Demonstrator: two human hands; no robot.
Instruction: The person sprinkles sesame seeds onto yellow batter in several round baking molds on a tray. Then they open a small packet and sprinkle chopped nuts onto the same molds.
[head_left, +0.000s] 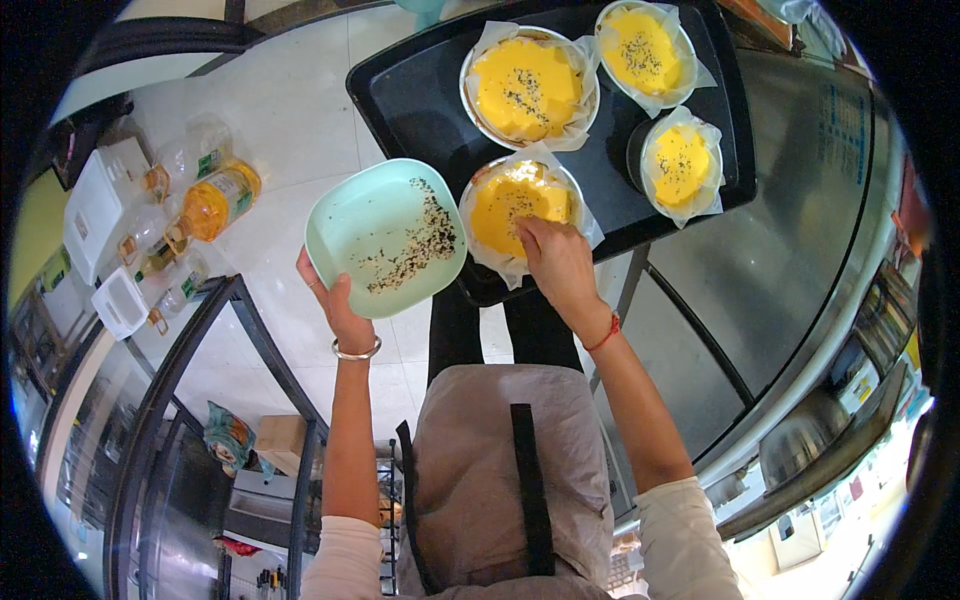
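Observation:
My left hand (334, 304) grips the near left rim of a pale green dish (345, 217), thumb inside. Black and white sesame seeds (420, 247) lie along its right side. My right hand (559, 266) is over the nearest yellow-topped cake (495, 214), fingertips pinched together at its seeded middle. Whether seeds are between those fingertips is hidden. This cake sits in a round, paper-lined tin on a black baking tray (405, 105). Also on the tray are a large cake (525, 86) behind it and smaller cakes at the far right (641, 49) and right (681, 165), all topped with seeds.
Several plastic bottles, one of yellow oil (217, 202), stand on the tiled floor (300, 142) at left beside white containers (105, 210). A dark metal frame (172, 375) rises at lower left. A steel cabinet (780, 195) borders the tray on the right.

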